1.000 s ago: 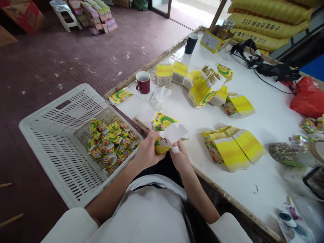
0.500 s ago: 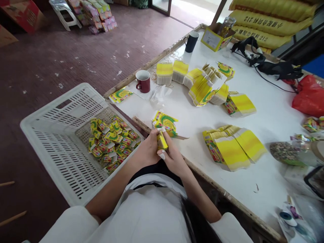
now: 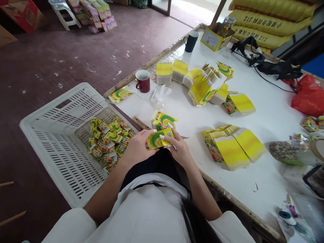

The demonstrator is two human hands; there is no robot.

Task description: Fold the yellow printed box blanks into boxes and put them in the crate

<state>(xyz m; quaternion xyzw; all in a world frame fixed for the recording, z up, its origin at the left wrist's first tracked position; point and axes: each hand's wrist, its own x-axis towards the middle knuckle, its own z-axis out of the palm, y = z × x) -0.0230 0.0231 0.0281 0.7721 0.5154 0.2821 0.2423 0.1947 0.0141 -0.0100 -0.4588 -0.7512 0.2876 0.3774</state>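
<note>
A small yellow and green carton is held between both my hands at the near edge of the white table. My left hand grips its left end and my right hand pinches its right end with the fingers closed. A short stack of flat cartons lies on the table just beyond my hands. To my left a white slotted basket holds a heap of several folded cartons.
Stacks of flat yellow cartons fan across the table. A red mug and a dark mug stand near the left edge. A red bag, black cables and yellow sacks lie at the far right.
The carton's white flap was open a second ago, then folded shut. Both hands have since turned the carton flat, so its green printed face shows.
</note>
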